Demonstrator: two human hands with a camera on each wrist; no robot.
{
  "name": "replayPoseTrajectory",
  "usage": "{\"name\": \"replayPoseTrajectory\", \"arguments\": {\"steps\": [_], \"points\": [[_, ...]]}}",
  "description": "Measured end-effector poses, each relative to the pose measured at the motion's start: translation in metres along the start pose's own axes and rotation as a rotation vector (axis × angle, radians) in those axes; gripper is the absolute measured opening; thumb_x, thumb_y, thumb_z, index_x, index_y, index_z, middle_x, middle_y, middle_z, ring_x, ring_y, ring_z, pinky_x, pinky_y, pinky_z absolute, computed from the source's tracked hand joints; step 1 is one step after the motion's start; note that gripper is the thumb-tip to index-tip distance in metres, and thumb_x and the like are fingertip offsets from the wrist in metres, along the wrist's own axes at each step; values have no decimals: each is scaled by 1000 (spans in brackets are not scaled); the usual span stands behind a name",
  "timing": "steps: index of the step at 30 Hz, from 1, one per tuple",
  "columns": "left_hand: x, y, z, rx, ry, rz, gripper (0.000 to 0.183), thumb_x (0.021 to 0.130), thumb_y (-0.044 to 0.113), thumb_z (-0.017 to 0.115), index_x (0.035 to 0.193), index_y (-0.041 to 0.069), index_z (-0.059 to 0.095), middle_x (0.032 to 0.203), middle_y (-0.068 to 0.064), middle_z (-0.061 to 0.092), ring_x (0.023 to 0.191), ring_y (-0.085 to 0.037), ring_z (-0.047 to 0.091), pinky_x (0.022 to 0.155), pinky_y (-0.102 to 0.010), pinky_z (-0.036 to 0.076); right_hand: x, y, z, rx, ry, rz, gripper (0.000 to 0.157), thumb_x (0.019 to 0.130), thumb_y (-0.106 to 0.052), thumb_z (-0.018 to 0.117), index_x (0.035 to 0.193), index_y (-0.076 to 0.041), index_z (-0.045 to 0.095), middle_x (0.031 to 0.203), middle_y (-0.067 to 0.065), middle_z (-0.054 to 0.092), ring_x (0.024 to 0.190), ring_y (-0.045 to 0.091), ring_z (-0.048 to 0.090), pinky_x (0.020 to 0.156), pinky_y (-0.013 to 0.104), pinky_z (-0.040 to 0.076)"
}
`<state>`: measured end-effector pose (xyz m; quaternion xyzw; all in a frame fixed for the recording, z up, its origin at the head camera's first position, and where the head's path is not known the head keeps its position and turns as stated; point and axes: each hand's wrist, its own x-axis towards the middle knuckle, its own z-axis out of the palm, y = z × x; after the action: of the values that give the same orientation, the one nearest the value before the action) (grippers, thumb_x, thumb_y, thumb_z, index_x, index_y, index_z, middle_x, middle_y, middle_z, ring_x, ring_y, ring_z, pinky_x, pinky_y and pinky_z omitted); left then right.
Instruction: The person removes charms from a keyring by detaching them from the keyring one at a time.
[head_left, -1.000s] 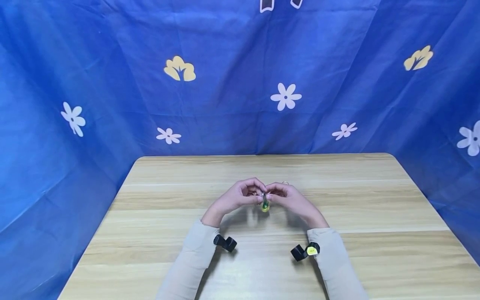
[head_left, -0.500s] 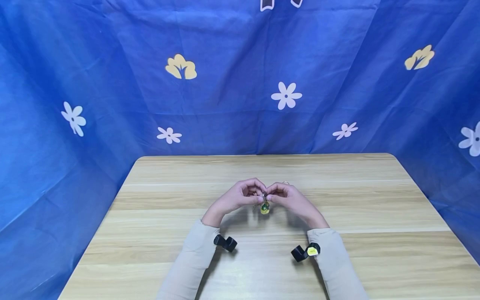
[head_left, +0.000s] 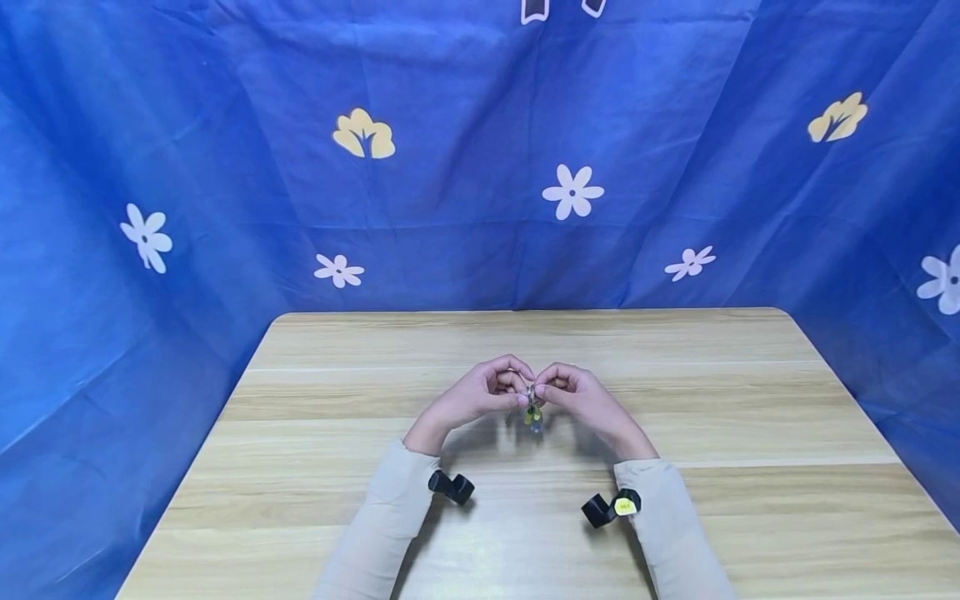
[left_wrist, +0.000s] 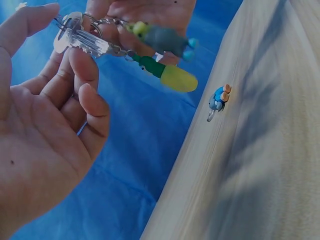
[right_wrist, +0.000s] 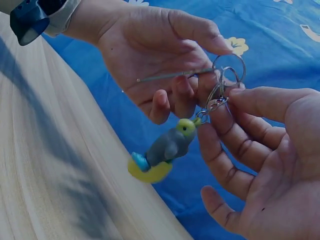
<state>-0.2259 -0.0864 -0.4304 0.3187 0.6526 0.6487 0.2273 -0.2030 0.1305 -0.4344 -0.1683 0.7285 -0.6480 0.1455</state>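
Both hands meet over the middle of the table. My left hand [head_left: 480, 389] holds a metal key [left_wrist: 85, 40] and the metal split rings [right_wrist: 231, 70] by its fingertips. Facing it, my right hand [head_left: 581, 398] pinches the rings and a short chain [right_wrist: 216, 104] between thumb and fingers. From them hang two parrot-like charms. One is a grey bird charm [right_wrist: 170, 146] with a yellow-green head and blue tail; the other is a green-and-yellow charm [left_wrist: 167, 73], partly behind the grey one in the right wrist view.
A small blue-and-grey figure charm [left_wrist: 218, 99] with orange ends and a ring lies on the wooden table [head_left: 300, 467]. A blue flowered cloth [head_left: 450, 233] surrounds the table's back and sides. Black cameras [head_left: 452, 487] sit on both wrists.
The charms have turned and swung between the hands: a yellow end showed at the bottom earlier, a blue-grey one shows there now. The right fingers have shifted slightly; both arms stay in place.
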Motion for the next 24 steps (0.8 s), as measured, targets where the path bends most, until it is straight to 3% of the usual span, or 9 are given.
{"name": "replayPoseTrajectory", "arguments": {"steps": [6, 15, 20, 24], "points": [[0, 3, 0, 3, 9, -21, 34, 86, 0, 63, 116, -6, 49, 87, -4, 65, 79, -12, 63, 74, -21, 50, -3, -7, 0, 17, 34, 5, 15, 92, -16, 60, 101, -3, 60, 85, -5, 67, 87, 10, 64, 90, 33, 49], [2, 8, -1, 82, 26, -61, 32, 85, 4, 66, 114, -8, 57, 88, 0, 65, 81, -15, 61, 74, -21, 51, -4, -17, 2, 14, 71, 5, 17, 92, -16, 61, 102, -1, 60, 86, -5, 66, 87, 10, 64, 90, 31, 49], [2, 9, -3, 110, 24, -80, 32, 86, 6, 66, 114, -8, 59, 89, -1, 66, 80, -11, 62, 76, -30, 55, -4, -20, 1, -3, 94, -23, 16, 93, -12, 59, 102, 1, 59, 86, -5, 66, 85, 8, 64, 87, 28, 50], [3, 8, -5, 113, 8, -93, 32, 86, 8, 66, 113, -8, 59, 88, 2, 66, 80, -12, 62, 75, -29, 55, -4, -21, 1, -21, 105, -27, 16, 94, -12, 57, 101, 2, 58, 86, -5, 65, 84, 8, 64, 87, 27, 50]]}}
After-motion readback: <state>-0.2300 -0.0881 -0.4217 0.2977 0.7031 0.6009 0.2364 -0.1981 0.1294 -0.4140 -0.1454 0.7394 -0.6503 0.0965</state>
